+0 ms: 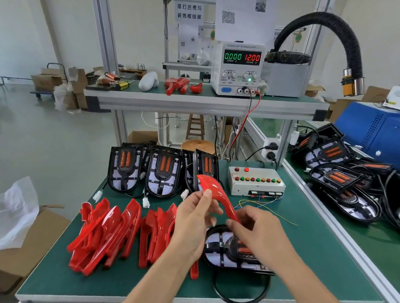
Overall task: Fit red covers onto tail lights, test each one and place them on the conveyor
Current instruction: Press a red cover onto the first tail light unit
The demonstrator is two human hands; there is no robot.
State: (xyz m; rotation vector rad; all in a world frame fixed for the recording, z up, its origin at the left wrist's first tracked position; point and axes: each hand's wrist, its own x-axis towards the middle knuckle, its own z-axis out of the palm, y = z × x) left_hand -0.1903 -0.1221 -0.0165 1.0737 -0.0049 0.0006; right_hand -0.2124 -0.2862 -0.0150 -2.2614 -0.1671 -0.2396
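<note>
Low in the frame's centre, left hand [193, 223] and right hand [257, 229] both pinch a red cover [217, 197], tilting it toward the tail light [230, 251] below for fitting.

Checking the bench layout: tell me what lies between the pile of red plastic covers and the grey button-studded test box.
In the head view, the left hand and the red cover it holds lie between the pile and the test box.

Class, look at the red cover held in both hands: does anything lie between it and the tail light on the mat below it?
Only the right hand itself: it holds the red cover by its lower end, directly over the tail light. The left hand pinches the cover's middle. Nothing else visible lies between them.
</note>
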